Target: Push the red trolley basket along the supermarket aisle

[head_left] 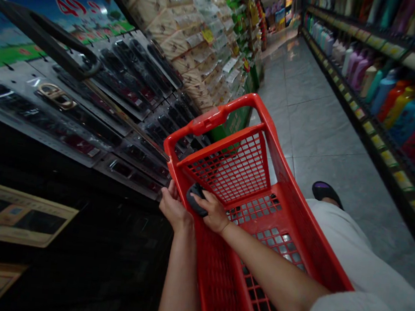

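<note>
A red plastic shopping cart with grid panels stands tilted across the middle of the view. My right hand reaches over its basket, with the fingers closed on a dark rounded object at the cart's left wall. Just outside that wall is my left hand, its palm turned up against the cart's side. Its fingers are partly hidden by the rim, and whether they grip anything is unclear. Inside the basket the grid floor shows through.
Packaged belts hang on the left beside a metal pole. Stacked beige packages stand beyond them. Colourful bottles line shelves on the right. Tiled floor runs ahead. A dark shoe and pale trousers show beside the cart.
</note>
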